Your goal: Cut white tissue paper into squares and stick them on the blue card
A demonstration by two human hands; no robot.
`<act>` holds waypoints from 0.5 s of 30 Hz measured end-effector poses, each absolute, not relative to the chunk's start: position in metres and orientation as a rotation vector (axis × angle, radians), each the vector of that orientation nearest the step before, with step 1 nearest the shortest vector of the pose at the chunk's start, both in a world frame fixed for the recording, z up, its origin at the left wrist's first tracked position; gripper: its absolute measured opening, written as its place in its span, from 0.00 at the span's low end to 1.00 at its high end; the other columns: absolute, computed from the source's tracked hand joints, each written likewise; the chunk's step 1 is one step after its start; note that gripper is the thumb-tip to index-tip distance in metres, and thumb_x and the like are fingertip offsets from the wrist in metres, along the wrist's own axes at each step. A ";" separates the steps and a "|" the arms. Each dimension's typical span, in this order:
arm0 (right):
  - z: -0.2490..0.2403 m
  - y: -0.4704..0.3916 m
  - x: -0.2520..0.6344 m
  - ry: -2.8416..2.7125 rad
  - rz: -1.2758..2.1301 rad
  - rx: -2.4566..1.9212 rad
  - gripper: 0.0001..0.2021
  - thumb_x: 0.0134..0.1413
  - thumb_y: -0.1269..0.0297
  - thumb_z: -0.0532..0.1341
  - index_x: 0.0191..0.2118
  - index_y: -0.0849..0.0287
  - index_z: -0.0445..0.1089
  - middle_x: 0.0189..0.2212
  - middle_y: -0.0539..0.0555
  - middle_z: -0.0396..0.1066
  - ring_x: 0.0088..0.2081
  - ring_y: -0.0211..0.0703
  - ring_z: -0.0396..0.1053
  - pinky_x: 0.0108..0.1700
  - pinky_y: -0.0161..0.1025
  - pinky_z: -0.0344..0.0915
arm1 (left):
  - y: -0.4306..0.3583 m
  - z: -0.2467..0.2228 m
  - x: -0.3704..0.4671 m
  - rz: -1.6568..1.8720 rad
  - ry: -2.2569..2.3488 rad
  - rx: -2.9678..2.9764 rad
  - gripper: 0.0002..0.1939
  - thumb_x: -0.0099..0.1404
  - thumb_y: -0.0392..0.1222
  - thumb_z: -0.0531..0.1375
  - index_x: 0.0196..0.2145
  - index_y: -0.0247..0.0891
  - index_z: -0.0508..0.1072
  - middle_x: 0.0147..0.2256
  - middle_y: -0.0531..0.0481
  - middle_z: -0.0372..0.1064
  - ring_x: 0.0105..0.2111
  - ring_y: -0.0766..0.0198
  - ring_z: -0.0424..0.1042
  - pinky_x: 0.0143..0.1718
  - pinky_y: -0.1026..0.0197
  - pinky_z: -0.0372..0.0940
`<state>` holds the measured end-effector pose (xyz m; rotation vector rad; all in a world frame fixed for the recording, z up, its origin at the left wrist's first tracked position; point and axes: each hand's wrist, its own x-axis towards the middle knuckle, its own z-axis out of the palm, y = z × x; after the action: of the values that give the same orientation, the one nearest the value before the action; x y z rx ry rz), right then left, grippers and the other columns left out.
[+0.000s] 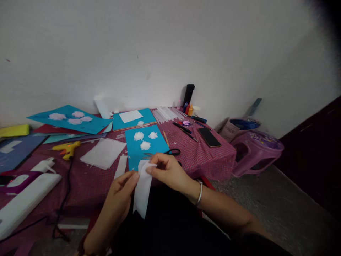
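Note:
A strip of thin white paper (pixel 142 193) hangs between my hands at the table's front edge, its lower end over my lap. My left hand (pixel 124 190) pinches its left edge near the top. With thumb and fingertips, my right hand (pixel 169 170) grips the upper right corner, where the paper is folded over. Just beyond lies a blue sheet (pixel 160 142) bearing white ruffled paper puffs (pixel 145 145). Black-handled scissors (pixel 173 152) rest on that sheet, partly hidden behind my right hand.
White paper squares (pixel 103 153), a yellow glue gun (pixel 68 149) with a black cord and a white power strip (pixel 29 201) are on the left. Further right lie pens (pixel 186 131), glue sticks (pixel 167 114) and a phone (pixel 209 137). A pink stool (pixel 255 153) stands beside the table.

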<state>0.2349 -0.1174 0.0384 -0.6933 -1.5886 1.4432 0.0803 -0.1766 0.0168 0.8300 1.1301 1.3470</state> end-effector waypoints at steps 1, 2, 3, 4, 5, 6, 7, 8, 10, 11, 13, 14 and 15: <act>0.042 -0.117 0.237 -1.627 1.421 -0.688 0.09 0.48 0.63 0.64 0.26 0.59 0.63 0.23 0.45 0.61 0.25 0.33 0.57 0.30 0.33 0.56 | -0.174 0.020 0.081 1.332 1.131 0.851 0.12 0.52 0.48 0.66 0.25 0.36 0.75 0.21 0.54 0.69 0.21 0.68 0.63 0.23 0.67 0.59; 0.045 -0.117 0.240 -1.665 1.391 -0.682 0.08 0.48 0.63 0.63 0.26 0.59 0.63 0.23 0.46 0.61 0.25 0.33 0.57 0.30 0.33 0.56 | -0.172 0.023 0.081 1.312 1.139 0.887 0.12 0.53 0.48 0.66 0.24 0.36 0.74 0.20 0.54 0.67 0.21 0.68 0.62 0.22 0.67 0.58; 0.049 -0.117 0.242 -1.700 1.360 -0.674 0.08 0.48 0.64 0.63 0.27 0.59 0.64 0.24 0.46 0.62 0.26 0.34 0.58 0.30 0.33 0.57 | -0.170 0.026 0.081 1.300 1.151 0.923 0.11 0.53 0.47 0.66 0.23 0.36 0.74 0.20 0.55 0.67 0.21 0.68 0.62 0.22 0.68 0.58; 0.052 -0.117 0.244 -1.731 1.328 -0.667 0.07 0.49 0.65 0.63 0.26 0.59 0.64 0.24 0.46 0.62 0.26 0.34 0.58 0.31 0.34 0.57 | -0.169 0.029 0.082 1.296 1.162 0.950 0.11 0.53 0.47 0.66 0.22 0.36 0.74 0.20 0.55 0.67 0.22 0.68 0.62 0.23 0.67 0.57; 0.056 -0.117 0.247 -1.761 1.299 -0.662 0.07 0.49 0.65 0.63 0.26 0.59 0.64 0.24 0.46 0.62 0.27 0.34 0.59 0.32 0.34 0.57 | -0.168 0.031 0.083 1.301 1.170 0.966 0.11 0.54 0.47 0.65 0.22 0.36 0.73 0.20 0.55 0.67 0.22 0.68 0.62 0.23 0.67 0.58; 0.059 -0.117 0.249 -1.786 1.280 -0.659 0.07 0.49 0.65 0.63 0.26 0.59 0.65 0.24 0.46 0.63 0.27 0.34 0.59 0.32 0.34 0.58 | -0.167 0.033 0.084 1.309 1.171 0.969 0.11 0.54 0.47 0.65 0.22 0.36 0.73 0.20 0.55 0.67 0.22 0.67 0.62 0.24 0.66 0.58; 0.061 -0.116 0.251 -1.804 1.275 -0.656 0.07 0.49 0.65 0.63 0.26 0.59 0.65 0.25 0.46 0.63 0.27 0.34 0.60 0.33 0.34 0.58 | -0.166 0.034 0.085 1.316 1.162 0.958 0.12 0.54 0.47 0.65 0.22 0.36 0.73 0.20 0.55 0.67 0.22 0.67 0.62 0.24 0.66 0.58; 0.063 -0.116 0.253 -1.814 1.283 -0.652 0.07 0.48 0.65 0.63 0.26 0.59 0.66 0.25 0.47 0.64 0.28 0.34 0.60 0.33 0.34 0.59 | -0.166 0.035 0.086 1.320 1.144 0.936 0.12 0.54 0.48 0.65 0.22 0.36 0.73 0.20 0.55 0.66 0.22 0.67 0.62 0.24 0.66 0.58; 0.065 -0.114 0.255 -1.828 1.326 -0.640 0.07 0.48 0.64 0.64 0.26 0.60 0.67 0.25 0.47 0.65 0.28 0.34 0.61 0.33 0.34 0.59 | -0.166 0.036 0.088 1.304 1.098 0.885 0.12 0.53 0.48 0.65 0.22 0.36 0.73 0.19 0.55 0.65 0.21 0.68 0.62 0.23 0.66 0.57; 0.065 -0.113 0.256 -1.831 1.353 -0.634 0.07 0.48 0.64 0.64 0.26 0.60 0.67 0.25 0.47 0.65 0.27 0.33 0.61 0.33 0.34 0.59 | -0.166 0.036 0.089 1.288 1.080 0.867 0.13 0.53 0.49 0.65 0.22 0.36 0.73 0.18 0.56 0.64 0.20 0.68 0.61 0.22 0.66 0.57; 0.065 -0.110 0.257 -1.843 1.389 -0.628 0.08 0.49 0.63 0.64 0.26 0.60 0.67 0.25 0.47 0.65 0.27 0.33 0.61 0.32 0.33 0.59 | -0.166 0.035 0.089 1.240 1.067 0.871 0.12 0.52 0.48 0.66 0.22 0.36 0.72 0.18 0.57 0.64 0.19 0.70 0.59 0.21 0.67 0.56; 0.065 -0.109 0.257 -1.855 1.391 -0.630 0.08 0.49 0.63 0.64 0.26 0.60 0.67 0.25 0.47 0.65 0.27 0.33 0.61 0.31 0.33 0.59 | -0.166 0.034 0.090 1.213 1.065 0.894 0.11 0.51 0.46 0.67 0.23 0.36 0.72 0.19 0.57 0.65 0.20 0.70 0.60 0.22 0.68 0.56; 0.066 -0.108 0.257 -1.868 1.375 -0.638 0.07 0.49 0.64 0.64 0.26 0.60 0.67 0.24 0.47 0.65 0.27 0.33 0.60 0.31 0.33 0.59 | -0.166 0.034 0.090 1.192 1.060 0.922 0.09 0.51 0.44 0.67 0.24 0.37 0.73 0.21 0.57 0.66 0.21 0.71 0.61 0.23 0.68 0.57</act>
<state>0.2567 -0.1080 0.0662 -0.6381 -1.8682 1.3746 0.0897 -0.1656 0.0336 0.9216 1.0596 1.1916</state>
